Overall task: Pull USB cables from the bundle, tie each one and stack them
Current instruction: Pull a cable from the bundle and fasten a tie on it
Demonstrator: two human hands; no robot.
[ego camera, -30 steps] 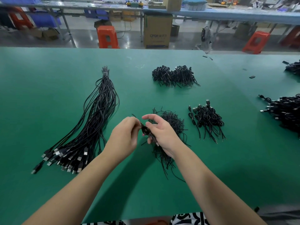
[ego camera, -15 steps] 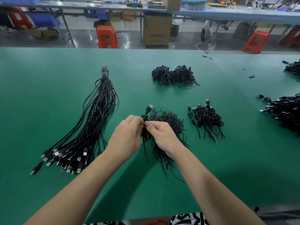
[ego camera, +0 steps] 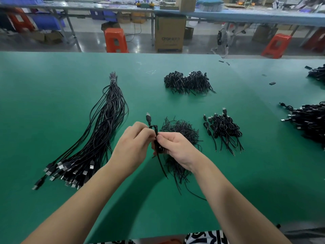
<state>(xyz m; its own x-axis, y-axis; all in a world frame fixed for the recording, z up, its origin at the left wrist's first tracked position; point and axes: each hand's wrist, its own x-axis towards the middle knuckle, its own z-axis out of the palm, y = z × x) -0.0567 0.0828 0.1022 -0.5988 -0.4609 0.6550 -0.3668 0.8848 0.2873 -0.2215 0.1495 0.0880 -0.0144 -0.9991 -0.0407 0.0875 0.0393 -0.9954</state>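
Green tabletop (ego camera: pixel 52 95) carried the loose bundle (ego camera: pixel 98 138) at your left, a heap of thin black ties (ego camera: pixel 181 131) centre, and tied cables (ego camera: pixel 224 128) stacked at right. You held one folded cable (ego camera: pixel 155 138) just above the ties, your left hand (ego camera: pixel 133 147) and right hand (ego camera: pixel 175 147) both pinching its middle, grip closed on the folds. Plug (ego camera: pixel 148 118) stood up free; tail hung limp. Judged light, soft and springy: best held at the folded waist, since loops would likely spring open if released.
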